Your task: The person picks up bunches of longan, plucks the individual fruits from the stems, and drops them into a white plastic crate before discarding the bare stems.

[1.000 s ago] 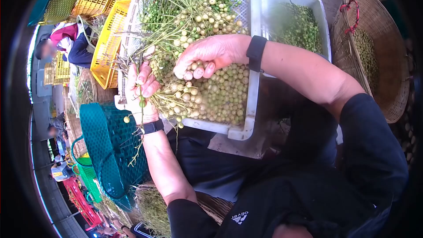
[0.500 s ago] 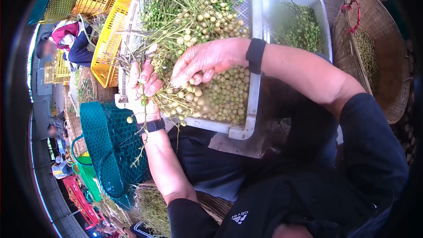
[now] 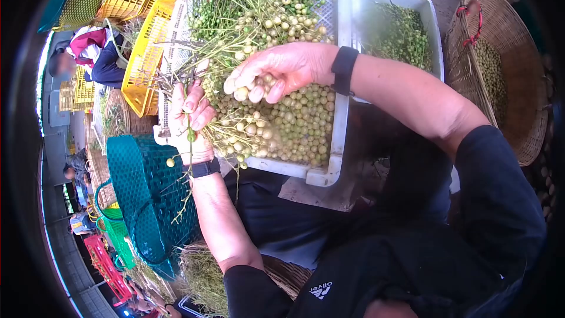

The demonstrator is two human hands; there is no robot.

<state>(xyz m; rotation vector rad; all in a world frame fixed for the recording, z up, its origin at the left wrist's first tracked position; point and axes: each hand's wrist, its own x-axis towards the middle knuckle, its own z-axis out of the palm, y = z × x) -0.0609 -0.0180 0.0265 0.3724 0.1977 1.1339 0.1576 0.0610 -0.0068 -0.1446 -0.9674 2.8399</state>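
Observation:
My left hand is closed round the stems of a bunch of small, round, yellow-green fruits, over the near left corner of a white plastic crate. Bare twigs hang down from that grip, with a couple of fruits on them. Above the crate, my right hand has its fingers curled round several loose fruits, which show between fingers and palm. Loose fruits fill the crate's near part. Stemmed bunches, some with greener fruits, are heaped in its far part.
A white bin with green fruits stands right of the crate, beside a wicker basket holding more fruits. At left are a yellow crate and a teal woven basket. Cut stems lie below. A person sits at upper left.
My right hand has lifted slightly off the bunch and turned, so the loose fruits in its fingers now show. My left hand keeps its hold on the stems almost in place.

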